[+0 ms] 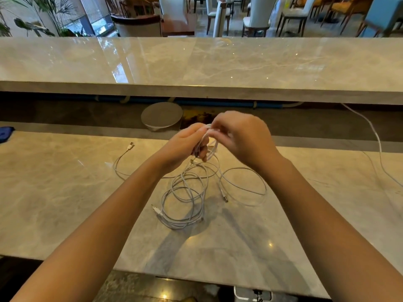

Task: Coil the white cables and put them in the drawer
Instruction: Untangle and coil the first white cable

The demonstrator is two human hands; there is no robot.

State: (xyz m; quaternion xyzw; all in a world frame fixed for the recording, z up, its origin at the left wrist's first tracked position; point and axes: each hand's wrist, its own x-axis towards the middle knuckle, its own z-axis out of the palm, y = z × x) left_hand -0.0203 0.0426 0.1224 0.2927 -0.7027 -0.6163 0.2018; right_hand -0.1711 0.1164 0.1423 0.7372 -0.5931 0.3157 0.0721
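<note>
bare forearms nearest, in from both bottom corners, cut off by the frame short of the elbows. meeting mid-frame above the near marble counter. left hand curled round a few turns of the white cables, loops hanging from the fist. right hand touching the left at the top, fingers bent, pinching a strand there. motion-blurred, exact finger placement hard to read. turns inside the left fist hidden by fingers, count unknown.

rest of the cables in a loose tangle on the counter just below the hands: stacked loops in the middle, one wide loop out right, one strand running left to a usb plug. second plug at the near left of the tangle, third plug at its right. can't separate how many cables make up the pile.

front counter edge across the bottom, dark below it. small metal-framed object cut off by the bottom edge, not identifiable. far side ending at a grey strip, then a dark recess holding a round grey disc. raised marble counter spanning the back. separate white cord dropping from under it at right, leaving the frame at the right edge. blue item clipped by the left edge. wide stretch of marble on both sides of the tangle, out to blue item and cord. chairs and plants beyond, cropped at the top.
</note>
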